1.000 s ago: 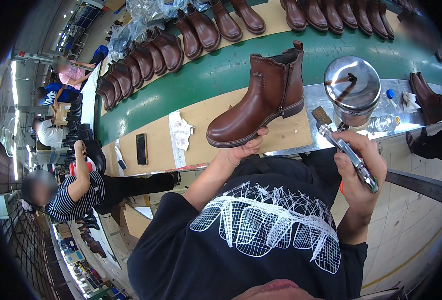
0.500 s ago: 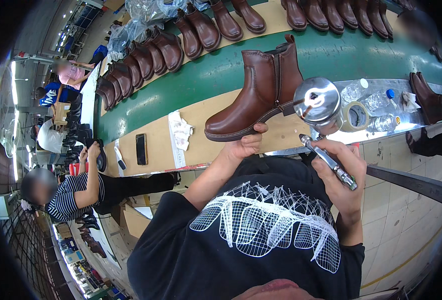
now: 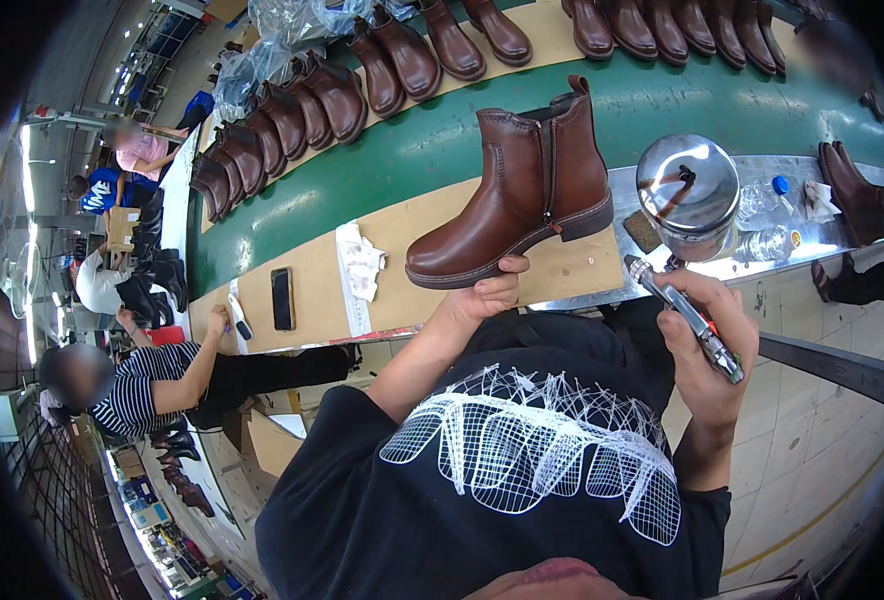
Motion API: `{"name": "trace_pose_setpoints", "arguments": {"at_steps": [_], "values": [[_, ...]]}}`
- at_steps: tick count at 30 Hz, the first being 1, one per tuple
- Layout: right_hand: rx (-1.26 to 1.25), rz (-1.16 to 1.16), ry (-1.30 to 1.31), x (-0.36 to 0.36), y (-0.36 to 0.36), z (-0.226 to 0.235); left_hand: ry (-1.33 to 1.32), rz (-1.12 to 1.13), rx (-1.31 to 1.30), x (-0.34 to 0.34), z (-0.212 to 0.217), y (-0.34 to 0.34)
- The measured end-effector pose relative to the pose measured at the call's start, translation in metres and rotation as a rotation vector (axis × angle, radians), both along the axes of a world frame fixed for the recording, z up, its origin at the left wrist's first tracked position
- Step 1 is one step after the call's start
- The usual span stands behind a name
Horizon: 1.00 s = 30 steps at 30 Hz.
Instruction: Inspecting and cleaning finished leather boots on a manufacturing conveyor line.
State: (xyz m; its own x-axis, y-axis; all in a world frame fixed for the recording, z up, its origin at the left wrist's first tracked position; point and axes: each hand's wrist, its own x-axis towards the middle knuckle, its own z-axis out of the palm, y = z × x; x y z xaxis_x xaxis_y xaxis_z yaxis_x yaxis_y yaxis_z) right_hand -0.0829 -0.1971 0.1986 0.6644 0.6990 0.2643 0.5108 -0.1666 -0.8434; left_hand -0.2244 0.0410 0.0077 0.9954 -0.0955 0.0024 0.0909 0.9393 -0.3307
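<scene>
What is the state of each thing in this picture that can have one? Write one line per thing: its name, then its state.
Brown ankle boot: held up off the bench, sole resting on the fingers, side zip shut.
Left hand: closed under the boot's sole.
Spray gun: held tilted, its shiny metal cup lidded.
Right hand: closed round the spray gun.
Phone: lying flat, screen dark.
White rag: crumpled on the bench.

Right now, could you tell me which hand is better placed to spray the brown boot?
The right hand: it already grips the spray gun beside the brown boot, while the left hand supports its sole.
</scene>
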Motion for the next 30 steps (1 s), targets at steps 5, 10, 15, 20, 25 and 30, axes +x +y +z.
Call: {"name": "trace_pose_setpoints", "arguments": {"at_steps": [5, 10, 15, 20, 25, 30], "values": [[0.041, -0.004, -0.019, 0.002, 0.001, 0.001, -0.026, -0.016, 0.043, -0.002, 0.001, 0.000], [0.041, -0.030, 0.004, 0.003, 0.002, 0.004, -0.045, -0.020, 0.104, -0.004, -0.006, -0.001], [0.075, -0.037, -0.005, 0.009, 0.005, 0.009, -0.029, -0.053, 0.097, -0.005, -0.010, 0.000], [0.084, -0.059, -0.007, 0.013, 0.006, 0.016, -0.108, -0.055, 0.067, -0.003, -0.015, -0.002], [0.097, -0.059, 0.031, 0.019, 0.012, 0.012, -0.054, -0.063, 0.080, -0.010, -0.016, 0.001], [0.133, -0.070, 0.023, 0.024, 0.013, 0.013, -0.098, -0.068, 0.093, -0.009, -0.016, -0.001]]}}
